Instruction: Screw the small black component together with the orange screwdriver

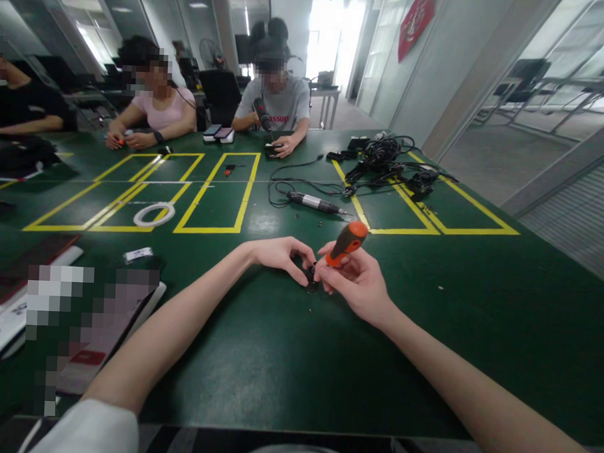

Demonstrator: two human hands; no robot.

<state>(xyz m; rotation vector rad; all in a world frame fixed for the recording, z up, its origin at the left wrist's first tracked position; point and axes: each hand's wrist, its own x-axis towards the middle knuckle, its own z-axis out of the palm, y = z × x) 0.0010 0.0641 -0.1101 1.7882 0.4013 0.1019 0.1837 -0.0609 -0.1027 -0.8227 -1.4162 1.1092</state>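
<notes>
My right hand is closed around a screwdriver with an orange and dark grey handle. Its handle leans up and to the right, and the tip is hidden by my fingers. My left hand pinches a small black part from the left, low over the green table. The two hands nearly meet at this part, whose kind I cannot make out. Just in front of it lies a tiny screw-like piece.
Beyond my hands lie a corded electric screwdriver and a heap of black cables. A white tape ring is at left, with phone-like devices nearer. Across the green table, a co-worker holds a power drill.
</notes>
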